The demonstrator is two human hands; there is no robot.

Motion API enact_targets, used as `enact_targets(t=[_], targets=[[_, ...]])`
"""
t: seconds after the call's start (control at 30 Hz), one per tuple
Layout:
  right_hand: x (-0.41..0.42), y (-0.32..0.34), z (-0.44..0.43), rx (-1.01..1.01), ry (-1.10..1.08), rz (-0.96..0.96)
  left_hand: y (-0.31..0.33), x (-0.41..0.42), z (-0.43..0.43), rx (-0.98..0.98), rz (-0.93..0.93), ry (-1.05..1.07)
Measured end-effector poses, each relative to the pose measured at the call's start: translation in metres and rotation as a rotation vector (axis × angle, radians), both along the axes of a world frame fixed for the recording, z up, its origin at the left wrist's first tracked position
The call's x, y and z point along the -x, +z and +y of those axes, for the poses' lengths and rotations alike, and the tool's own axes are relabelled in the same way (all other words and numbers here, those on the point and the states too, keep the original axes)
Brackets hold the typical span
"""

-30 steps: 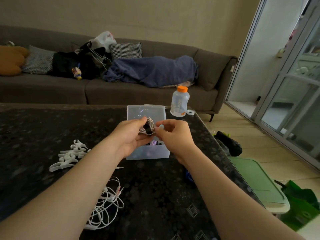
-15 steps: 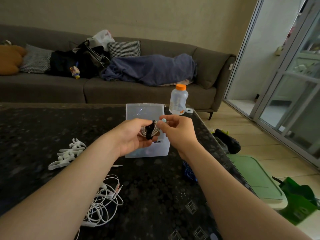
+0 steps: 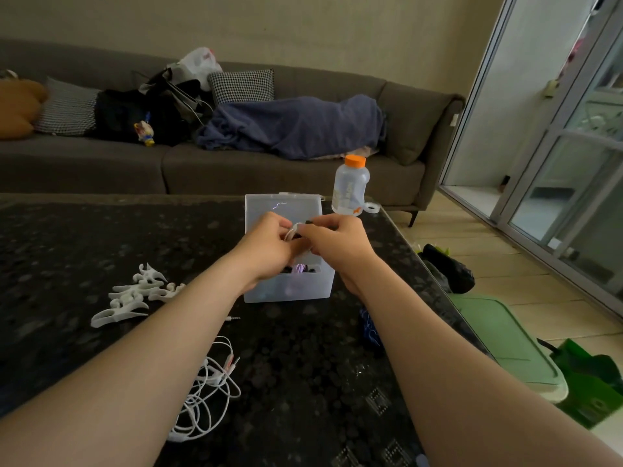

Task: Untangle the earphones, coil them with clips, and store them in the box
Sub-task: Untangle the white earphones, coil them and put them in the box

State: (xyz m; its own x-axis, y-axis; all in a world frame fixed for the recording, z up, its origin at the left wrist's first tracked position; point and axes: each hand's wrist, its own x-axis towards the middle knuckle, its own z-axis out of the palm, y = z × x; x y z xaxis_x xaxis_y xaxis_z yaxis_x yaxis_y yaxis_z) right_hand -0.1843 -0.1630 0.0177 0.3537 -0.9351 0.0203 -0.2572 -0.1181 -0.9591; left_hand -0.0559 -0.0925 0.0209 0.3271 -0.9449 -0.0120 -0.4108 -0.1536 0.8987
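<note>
Glossy speckled stone-look table point(image 3: 101, 237), translucent frosted plastic box point(image 3: 286, 291) — matt grey cloth sofa point(image 3: 236, 170), smooth white-coated earphones point(image 3: 209, 392)

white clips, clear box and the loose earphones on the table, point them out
white clips point(image 3: 135, 293): head view, middle of the pile
clear box point(image 3: 290, 290): head view, bare front wall
loose earphones point(image 3: 212, 375): head view, knot of the tangle

Coiled earphone point(image 3: 292, 231) mostly hidden between fingers of left hand point(image 3: 266, 251) and right hand point(image 3: 340, 246) | box point(image 3: 290, 293) contents masked by wrists, blurred | white earphone tangle point(image 3: 210, 392) partly under left forearm point(image 3: 141, 358) | blue item point(image 3: 369, 328) behind right forearm point(image 3: 421, 348), unidentifiable | bottle label point(image 3: 347, 193) unreadable
</note>
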Motion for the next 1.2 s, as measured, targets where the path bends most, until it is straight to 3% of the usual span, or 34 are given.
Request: enact_targets(t=[0.17, 0.27, 0.43, 0.5, 0.57, 0.67, 0.87, 1.1, 1.2], targets=[[-0.001, -0.007, -0.009, 0.072, -0.025, 0.04, -0.006, 0.0, -0.01, -0.094, -0.132, -0.076], [-0.005, -0.01, -0.012, 0.084, -0.015, 0.013, -0.013, 0.0, -0.017, -0.05, -0.229, -0.021], [-0.005, -0.011, -0.012, 0.151, 0.0, 0.027, -0.02, -0.006, -0.022, 0.085, -0.194, 0.114], [-0.003, -0.011, -0.014, 0.16, -0.034, 0.029, -0.023, -0.006, -0.023, 0.048, -0.189, 0.146], [-0.001, -0.011, -0.017, 0.183, -0.094, 0.029, -0.028, -0.004, -0.022, -0.062, -0.305, 0.157], [0.002, -0.011, -0.019, 0.248, -0.212, 0.056, -0.035, 0.0, -0.017, -0.108, -0.642, 0.043], [-0.002, -0.013, -0.017, 0.326, -0.213, 0.214, -0.036, -0.005, -0.003, -0.164, -0.731, -0.339], [-0.013, -0.016, -0.007, 0.429, -0.04, 0.477, -0.044, -0.016, -0.003, -0.16, -1.025, -0.318], [-0.021, -0.016, -0.002, 0.486, 0.033, 0.635, -0.043, -0.017, -0.002, -0.146, -0.967, -0.233]])
